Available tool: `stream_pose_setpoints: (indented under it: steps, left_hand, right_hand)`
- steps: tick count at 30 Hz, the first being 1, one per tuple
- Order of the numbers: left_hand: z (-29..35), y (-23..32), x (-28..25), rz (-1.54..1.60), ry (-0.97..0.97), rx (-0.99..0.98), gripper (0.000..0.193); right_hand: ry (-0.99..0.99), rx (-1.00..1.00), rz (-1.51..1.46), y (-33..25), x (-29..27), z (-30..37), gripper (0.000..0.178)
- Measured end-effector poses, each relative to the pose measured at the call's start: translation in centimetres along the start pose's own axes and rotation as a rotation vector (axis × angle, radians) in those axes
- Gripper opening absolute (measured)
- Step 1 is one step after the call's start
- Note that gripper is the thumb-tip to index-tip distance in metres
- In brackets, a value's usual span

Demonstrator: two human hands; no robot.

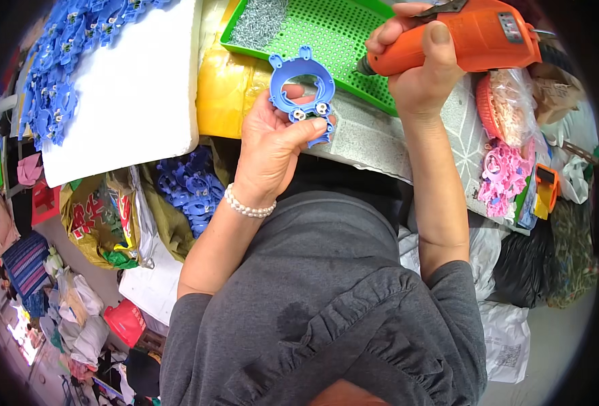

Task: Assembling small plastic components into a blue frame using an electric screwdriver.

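My left hand (pixel 272 139) pinches a blue plastic part (pixel 280 101), a ring with small lugs on top and a narrower end below, between thumb and fingers. Two small whitish round pieces sit in the part near my thumb. In my right hand (pixel 422 74) is an orange electric screwdriver (pixel 472 40), its dark tip pointing left over a green perforated tray (pixel 343 51). A heap of small silver screws (pixel 259 24) lies at the tray's left end. The tip is apart from both the screws and the blue part.
Many blue parts (pixel 62 61) are piled on a white board (pixel 130 81) at left. More blue parts (pixel 191 186) fill a bag below it. Yellow tape-wrapped packing (pixel 221 88) lies beside the tray. Right are a red basket (pixel 490 111) and pink parts (pixel 505 172).
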State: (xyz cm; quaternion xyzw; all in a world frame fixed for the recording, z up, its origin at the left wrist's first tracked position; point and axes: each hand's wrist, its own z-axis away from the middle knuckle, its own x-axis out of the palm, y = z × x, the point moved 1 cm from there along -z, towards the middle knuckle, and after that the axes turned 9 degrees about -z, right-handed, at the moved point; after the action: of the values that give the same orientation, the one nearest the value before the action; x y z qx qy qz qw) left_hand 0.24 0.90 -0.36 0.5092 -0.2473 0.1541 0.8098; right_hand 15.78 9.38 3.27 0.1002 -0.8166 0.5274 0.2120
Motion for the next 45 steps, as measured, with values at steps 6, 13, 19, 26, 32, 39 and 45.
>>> stream_pose_setpoints:
  steps: [6, 13, 19, 26, 32, 39, 45]
  left_hand:
    - [0.0, 0.5, 0.2, -0.009, 0.004, -0.041, 0.051]
    - [0.2, 0.4, 0.2, -0.090, -0.039, 0.008, 0.051]
    - [0.6, -0.2, 0.3, -0.152, -0.037, -0.003, 0.048]
    - [0.8, -0.4, 0.5, -0.186, 0.010, 0.031, 0.040]
    - [0.8, -0.2, 0.7, -0.196, -0.003, 0.048, 0.039]
    - [0.8, -0.2, 0.8, -0.221, 0.011, 0.047, 0.039]
    - [0.8, -0.4, 0.7, -0.216, 0.016, 0.044, 0.039]
  right_hand:
    - [-0.230, -0.082, -1.016, 0.4, 0.5, -0.1, 0.044]
    - [-0.439, 0.038, -0.242, -4.3, -2.0, -0.6, 0.075]
    - [-0.631, 0.093, -0.287, -7.1, 1.4, 2.1, 0.086]
    - [-0.527, 0.145, -0.372, -5.0, 2.6, 5.2, 0.082]
    - [-0.571, 0.063, -0.276, -4.5, 2.5, 4.6, 0.077]
    - [-0.539, 0.057, -0.294, -4.2, 2.4, 4.9, 0.076]
    - [-0.520, 0.063, -0.294, -3.8, 2.3, 5.1, 0.076]
